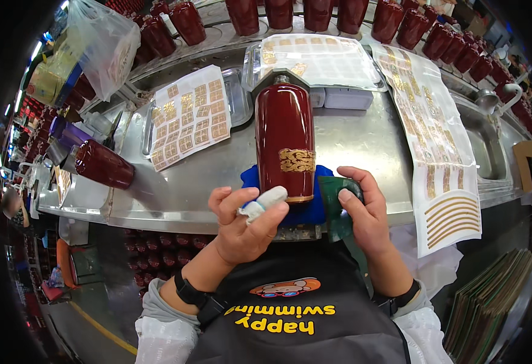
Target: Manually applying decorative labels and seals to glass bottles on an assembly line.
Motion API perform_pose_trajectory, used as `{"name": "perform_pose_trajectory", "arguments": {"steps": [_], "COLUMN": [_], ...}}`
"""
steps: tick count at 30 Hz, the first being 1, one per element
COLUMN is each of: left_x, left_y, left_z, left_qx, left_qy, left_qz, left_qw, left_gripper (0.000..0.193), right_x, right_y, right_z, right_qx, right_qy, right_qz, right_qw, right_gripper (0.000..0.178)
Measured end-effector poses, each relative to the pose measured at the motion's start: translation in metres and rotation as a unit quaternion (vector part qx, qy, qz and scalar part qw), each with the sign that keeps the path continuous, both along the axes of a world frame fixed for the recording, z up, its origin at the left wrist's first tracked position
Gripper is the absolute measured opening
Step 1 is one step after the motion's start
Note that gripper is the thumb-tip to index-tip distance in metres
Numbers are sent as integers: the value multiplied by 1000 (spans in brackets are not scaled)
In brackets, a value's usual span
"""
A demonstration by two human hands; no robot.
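Note:
A glossy dark red bottle (283,124) lies on a blue cloth (252,178) at the table's near edge, its neck pointing away from me. An ornate gold decal (297,160) sits on its right side, and a thin gold band circles its near end. My left hand (246,221) hovers beside that near end with its fingers apart, and white wrapping covers one finger. It appears to hold nothing. In my right hand (366,209) a flat dark green scraper (337,209) is pinched between thumb and fingers, just right of the bottle.
Gold decal sheets lie left (188,115), behind on a tray (314,57), and right (426,130), the last hanging over the edge. Another red bottle (104,164) lies on the left. Several red bottles (317,13) line the back. A sink (483,142) is at right.

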State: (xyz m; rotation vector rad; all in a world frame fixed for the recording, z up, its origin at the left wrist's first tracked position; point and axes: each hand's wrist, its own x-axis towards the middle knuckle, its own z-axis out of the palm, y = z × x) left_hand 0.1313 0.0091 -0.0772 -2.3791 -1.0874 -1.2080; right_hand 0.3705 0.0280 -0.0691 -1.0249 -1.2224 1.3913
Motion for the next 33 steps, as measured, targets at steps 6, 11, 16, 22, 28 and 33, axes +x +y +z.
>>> {"name": "perform_pose_trajectory", "arguments": {"steps": [6, 11, 16, 22, 28, 33], "left_x": [5, 4, 4, 2, 2, 2], "left_y": [3, 0, -1, -3, 0, 0], "left_z": [5, 7, 11, 7, 8, 10], "left_qx": [12, -9, -1, 48, 59, 43], "left_qy": [42, 74, 90, 123, 149, 139], "left_qz": [9, 31, 36, 39, 33, 25], "left_qw": [999, 997, 995, 990, 987, 989], "left_gripper": [27, 31, 32, 36, 38, 40], "right_x": [0, -1, -2, -1, -1, 0], "right_y": [-3, -4, -2, -1, 0, -1], "right_z": [0, 2, 4, -1, -1, -5], "right_qx": [17, 31, 64, 52, 50, 48], "right_qy": [-21, -58, -65, -52, -56, -51], "right_qz": [20, 57, 63, 59, 59, 62], "right_qw": [999, 996, 994, 996, 995, 996], "right_gripper": [32, 30, 27, 26, 27, 27]}}
